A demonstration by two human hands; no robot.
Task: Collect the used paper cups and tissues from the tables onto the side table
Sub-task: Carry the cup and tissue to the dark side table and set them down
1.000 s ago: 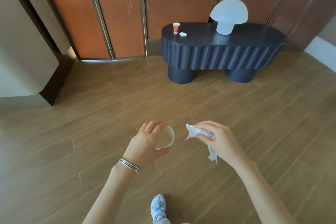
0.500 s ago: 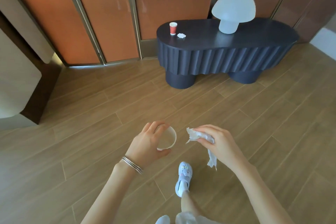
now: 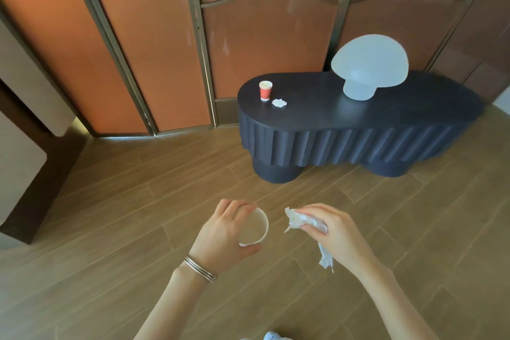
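Over the preceding second the dark fluted side table point(image 3: 345, 116) drew nearer while the left hand point(image 3: 220, 237) gripped a white paper cup point(image 3: 255, 226) and the right hand point(image 3: 331, 232) clenched a crumpled white tissue point(image 3: 296, 219), suggesting delivery was imminent.

White cup point(image 3: 255, 228) and crumpled tissue point(image 3: 303, 225) held; red cup point(image 3: 265, 90) upright on side table point(image 3: 358, 116)

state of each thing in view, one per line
left hand: closed round a white cup
white cup: held, tilted, looks empty
right hand: closed on a tissue
tissue: crumpled, held
red cup: upright on the table
small tissue: crumpled, beside the red cup
lamp: upright
table: standing
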